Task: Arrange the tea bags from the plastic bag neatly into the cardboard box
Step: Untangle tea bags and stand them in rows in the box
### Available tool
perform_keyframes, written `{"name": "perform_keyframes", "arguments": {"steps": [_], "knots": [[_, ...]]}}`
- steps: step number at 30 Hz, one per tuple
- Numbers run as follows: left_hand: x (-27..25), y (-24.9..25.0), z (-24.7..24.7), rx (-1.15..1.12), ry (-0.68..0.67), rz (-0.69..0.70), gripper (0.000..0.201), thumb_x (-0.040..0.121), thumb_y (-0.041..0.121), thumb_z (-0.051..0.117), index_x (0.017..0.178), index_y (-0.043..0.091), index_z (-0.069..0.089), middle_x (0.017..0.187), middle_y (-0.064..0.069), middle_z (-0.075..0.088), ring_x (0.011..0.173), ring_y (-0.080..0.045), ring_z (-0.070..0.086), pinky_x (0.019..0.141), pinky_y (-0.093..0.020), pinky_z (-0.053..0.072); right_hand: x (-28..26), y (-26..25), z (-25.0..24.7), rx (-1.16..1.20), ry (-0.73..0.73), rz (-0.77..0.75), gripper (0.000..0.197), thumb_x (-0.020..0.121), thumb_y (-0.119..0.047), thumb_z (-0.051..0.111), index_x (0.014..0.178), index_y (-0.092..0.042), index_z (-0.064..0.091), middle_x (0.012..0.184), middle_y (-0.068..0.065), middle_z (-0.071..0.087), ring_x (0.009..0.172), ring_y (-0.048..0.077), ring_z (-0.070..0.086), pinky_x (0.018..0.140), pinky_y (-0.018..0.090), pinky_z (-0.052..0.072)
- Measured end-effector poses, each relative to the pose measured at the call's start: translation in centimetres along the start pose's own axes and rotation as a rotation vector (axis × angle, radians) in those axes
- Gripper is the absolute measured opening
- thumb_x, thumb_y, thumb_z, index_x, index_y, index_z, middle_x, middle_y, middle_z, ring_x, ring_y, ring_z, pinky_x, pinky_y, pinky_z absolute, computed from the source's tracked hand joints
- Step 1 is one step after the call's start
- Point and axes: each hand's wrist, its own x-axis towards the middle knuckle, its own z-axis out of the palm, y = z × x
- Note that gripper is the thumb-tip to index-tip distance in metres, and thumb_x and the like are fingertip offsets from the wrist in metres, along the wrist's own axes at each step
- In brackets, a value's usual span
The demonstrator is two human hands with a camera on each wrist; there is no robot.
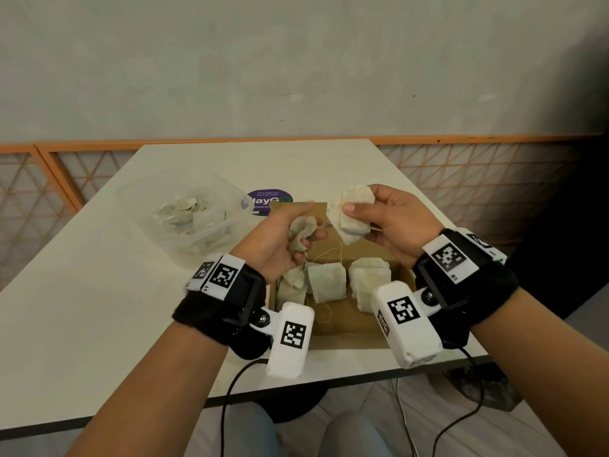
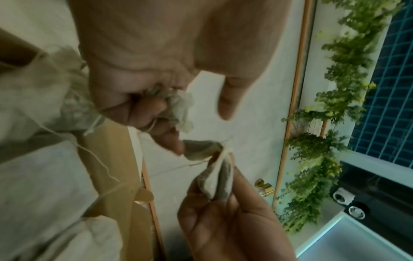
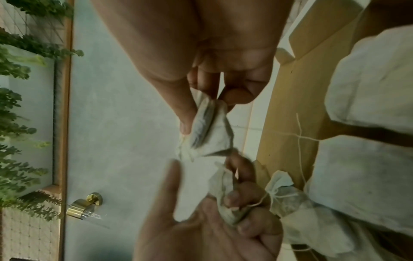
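Above the open cardboard box [image 1: 342, 321] my left hand [image 1: 304, 234] grips a few crumpled tea bags [image 1: 301, 232] in its curled fingers, strings dangling. My right hand [image 1: 357, 221] pinches a small stack of flat tea bags [image 1: 352, 222] between thumb and fingers, just right of the left hand. The left wrist view shows the crumpled tea bags [image 2: 181, 109] in the left hand and the stack [image 2: 218, 178] held by the right hand. Seen from the right wrist, the stack [image 3: 210, 130] sits above the left hand's bags [image 3: 223, 185]. Two tidy piles [image 1: 326, 282] [image 1: 369, 282] lie in the box.
A clear plastic bag [image 1: 227, 206] with more tea bags stands on the white table [image 1: 99, 308], left of the box. A purple sticker [image 1: 270, 197] lies behind the box. The table's front edge is near my forearms; cables hang below it.
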Motion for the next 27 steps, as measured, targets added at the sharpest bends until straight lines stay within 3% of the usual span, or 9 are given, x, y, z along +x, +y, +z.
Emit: {"name": "perform_keyframes", "arguments": {"steps": [1, 3, 5, 8, 13, 19, 23, 27], "knots": [[-0.3, 0.1, 0.1, 0.028, -0.067, -0.003, 0.037, 0.08, 0.049, 0.06, 0.098, 0.017, 0.061, 0.078, 0.0, 0.064, 0.052, -0.004, 0.04, 0.05, -0.017, 0.028, 0.2, -0.1, 0.2, 0.007, 0.01, -0.002, 0.012, 0.082, -0.004, 0.064, 0.087, -0.014, 0.061, 0.097, 0.014, 0.062, 0.092, 0.029, 0.055, 0.083, 0.041, 0.04], [-0.4, 0.1, 0.5, 0.081, -0.166, 0.046, 0.045, 0.072, 0.056, 0.066, 0.101, 0.023, 0.064, 0.081, 0.004, 0.065, 0.052, -0.003, 0.039, 0.051, -0.016, 0.029, 0.5, -0.1, 0.6, 0.021, 0.018, -0.007, 0.012, 0.081, -0.004, 0.066, 0.086, -0.012, 0.059, 0.099, 0.019, 0.06, 0.091, 0.031, 0.054, 0.081, 0.042, 0.039], [-0.2, -0.3, 0.8, 0.066, -0.169, 0.078, 0.032, 0.079, 0.043, 0.07, 0.1, 0.02, 0.065, 0.077, 0.007, 0.064, 0.048, -0.001, 0.039, 0.048, -0.012, 0.031, 0.6, -0.1, 0.9, 0.029, 0.012, -0.011, 0.012, 0.08, -0.003, 0.066, 0.086, -0.011, 0.059, 0.097, 0.02, 0.061, 0.087, 0.031, 0.057, 0.075, 0.039, 0.046], [0.0, -0.5, 0.9, -0.063, -0.11, 0.08, 0.005, 0.088, 0.021, 0.062, 0.089, 0.017, 0.06, 0.058, 0.011, 0.054, 0.041, 0.001, 0.037, 0.043, -0.01, 0.03, 0.5, -0.2, 1.1, 0.034, -0.002, -0.016, 0.011, 0.081, -0.002, 0.065, 0.085, -0.011, 0.058, 0.094, 0.018, 0.061, 0.084, 0.029, 0.057, 0.07, 0.033, 0.049], [0.2, -0.4, 0.8, -0.127, -0.056, 0.141, 0.007, 0.091, 0.02, 0.06, 0.085, 0.017, 0.061, 0.062, 0.01, 0.053, 0.042, 0.0, 0.036, 0.042, -0.01, 0.029, 0.0, -0.4, 0.6, 0.013, -0.027, -0.05, 0.011, 0.085, -0.002, 0.06, 0.085, -0.013, 0.06, 0.087, 0.006, 0.066, 0.076, 0.013, 0.063, 0.065, 0.018, 0.053], [0.0, -0.8, 0.5, -0.133, -0.13, 0.08, 0.008, 0.094, 0.019, 0.054, 0.087, 0.018, 0.057, 0.061, 0.009, 0.053, 0.043, 0.0, 0.041, 0.04, -0.01, 0.032, -0.4, 0.2, 0.8, -0.128, -0.005, -0.103, 0.007, 0.084, -0.006, 0.063, 0.087, -0.011, 0.066, 0.104, 0.027, 0.065, 0.09, 0.027, 0.061, 0.091, 0.045, 0.049], [-0.2, -1.2, -0.1, -0.152, 0.0, 0.15, 0.004, 0.09, 0.013, 0.059, 0.088, 0.016, 0.059, 0.068, 0.004, 0.052, 0.043, 0.0, 0.042, 0.039, -0.011, 0.032, -0.9, 0.6, 0.3, -0.201, 0.015, -0.137, 0.012, 0.09, -0.013, 0.057, 0.088, -0.018, 0.067, 0.105, 0.021, 0.067, 0.096, 0.028, 0.064, 0.09, 0.044, 0.053], [-0.5, -1.8, -0.8, -0.076, 0.12, 0.281, 0.009, 0.087, 0.009, 0.063, 0.092, 0.016, 0.066, 0.061, 0.005, 0.053, 0.044, -0.002, 0.04, 0.04, -0.012, 0.031, -2.5, 0.2, -0.5, -0.219, -0.061, -0.179, 0.012, 0.088, -0.007, 0.058, 0.086, -0.016, 0.066, 0.088, 0.01, 0.066, 0.085, 0.02, 0.063, 0.082, 0.033, 0.054]]}}
